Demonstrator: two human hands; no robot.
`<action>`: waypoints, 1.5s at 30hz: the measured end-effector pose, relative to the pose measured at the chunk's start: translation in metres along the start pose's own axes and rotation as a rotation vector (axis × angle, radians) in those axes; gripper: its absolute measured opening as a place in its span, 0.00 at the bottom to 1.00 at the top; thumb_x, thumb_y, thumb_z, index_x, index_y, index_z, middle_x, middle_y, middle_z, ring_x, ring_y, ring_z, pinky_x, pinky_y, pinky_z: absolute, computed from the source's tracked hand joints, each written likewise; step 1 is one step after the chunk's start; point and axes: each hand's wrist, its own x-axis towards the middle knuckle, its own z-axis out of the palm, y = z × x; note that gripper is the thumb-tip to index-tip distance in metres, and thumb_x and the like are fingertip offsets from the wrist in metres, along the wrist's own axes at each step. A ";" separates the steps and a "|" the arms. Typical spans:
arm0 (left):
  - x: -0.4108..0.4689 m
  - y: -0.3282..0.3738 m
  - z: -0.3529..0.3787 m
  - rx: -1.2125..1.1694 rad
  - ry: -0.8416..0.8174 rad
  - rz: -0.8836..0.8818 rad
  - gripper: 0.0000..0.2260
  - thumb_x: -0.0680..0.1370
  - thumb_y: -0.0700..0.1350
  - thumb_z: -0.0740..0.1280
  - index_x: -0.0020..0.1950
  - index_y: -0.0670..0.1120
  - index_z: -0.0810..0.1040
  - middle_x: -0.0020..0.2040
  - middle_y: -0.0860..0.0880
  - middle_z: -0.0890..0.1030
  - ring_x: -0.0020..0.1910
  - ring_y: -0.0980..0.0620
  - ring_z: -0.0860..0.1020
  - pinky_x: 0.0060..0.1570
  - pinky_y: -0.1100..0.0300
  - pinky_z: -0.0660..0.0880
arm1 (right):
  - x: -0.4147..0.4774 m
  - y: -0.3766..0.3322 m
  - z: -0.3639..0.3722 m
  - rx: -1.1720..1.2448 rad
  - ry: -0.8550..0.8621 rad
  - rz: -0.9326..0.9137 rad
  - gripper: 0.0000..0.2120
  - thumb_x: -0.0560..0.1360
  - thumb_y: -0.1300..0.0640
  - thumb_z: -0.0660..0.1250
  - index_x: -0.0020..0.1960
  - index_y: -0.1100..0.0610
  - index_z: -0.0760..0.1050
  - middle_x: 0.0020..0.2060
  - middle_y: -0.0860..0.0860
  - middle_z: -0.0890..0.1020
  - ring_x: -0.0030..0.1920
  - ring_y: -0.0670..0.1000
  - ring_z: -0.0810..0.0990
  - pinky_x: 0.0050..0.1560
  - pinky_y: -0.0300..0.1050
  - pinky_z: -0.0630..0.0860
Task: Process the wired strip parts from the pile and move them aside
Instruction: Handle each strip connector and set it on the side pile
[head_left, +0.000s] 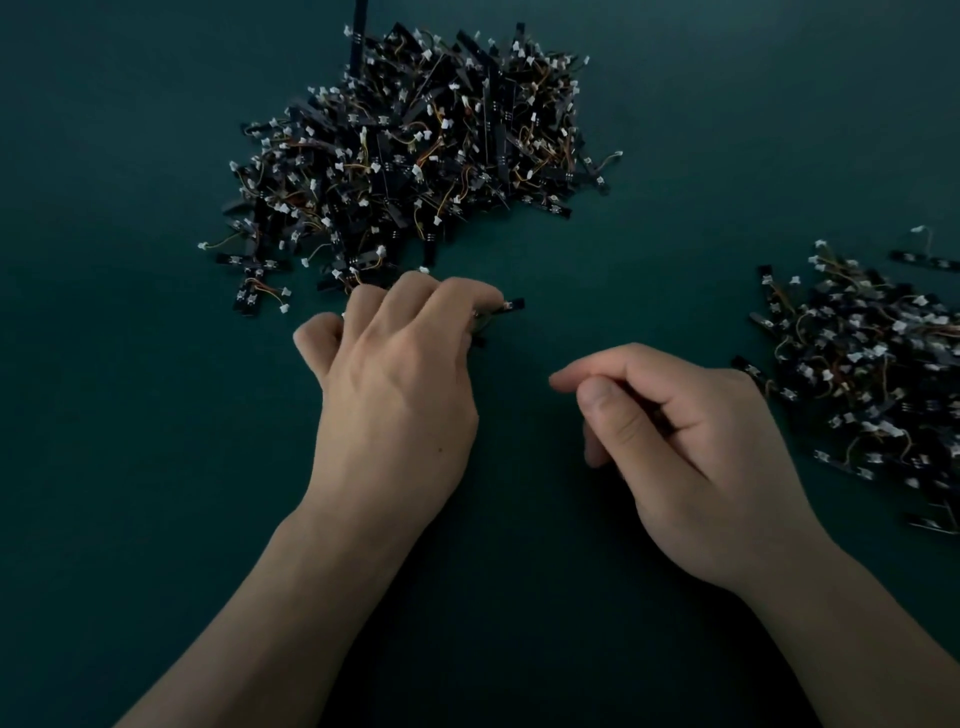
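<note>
A wired strip part (513, 304) is gripped in the curled fingers of the left hand (395, 395) at the near edge of the pile. Its black end is seen poking out past the fingertips toward the right, and the rest of it is hidden under the hand. The right hand (691, 457) is held apart from the left, low over the table, its fingers loosely curled with the thumb laid against the forefinger; nothing is seen in it. Beyond the left hand the unprocessed pile (415, 140) is spread wide on the dark green table (130, 467), a tangle of black strips, thin orange and yellow wires and small white connectors. Off to the right, well apart from it, a smaller heap (872, 374) of the same parts is laid (presumably those already handled and moved aside), partly cut off by the frame edge. The job is judged to be under way but far from finished: some share has been set aside, one piece is in hand, and the greater part of the stock is left to be worked through.
</note>
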 end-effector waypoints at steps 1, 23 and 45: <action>0.000 0.001 0.000 -0.032 0.026 0.018 0.17 0.82 0.37 0.66 0.63 0.57 0.81 0.52 0.58 0.79 0.53 0.50 0.75 0.53 0.54 0.54 | 0.000 0.000 0.000 0.013 0.012 0.007 0.12 0.84 0.50 0.62 0.58 0.50 0.83 0.33 0.44 0.82 0.31 0.48 0.81 0.30 0.39 0.73; -0.006 0.011 0.001 -0.157 -0.097 0.249 0.14 0.80 0.43 0.70 0.64 0.53 0.77 0.48 0.61 0.79 0.53 0.54 0.76 0.59 0.51 0.60 | 0.004 0.006 0.002 0.063 0.339 0.023 0.09 0.86 0.61 0.65 0.62 0.51 0.80 0.43 0.37 0.86 0.36 0.46 0.84 0.38 0.29 0.75; -0.002 0.014 -0.011 -0.673 -0.252 0.216 0.10 0.81 0.39 0.67 0.40 0.45 0.77 0.32 0.57 0.74 0.32 0.55 0.73 0.34 0.66 0.66 | 0.001 -0.002 -0.003 0.120 0.013 0.029 0.13 0.84 0.46 0.63 0.44 0.47 0.79 0.34 0.52 0.84 0.26 0.53 0.78 0.27 0.54 0.71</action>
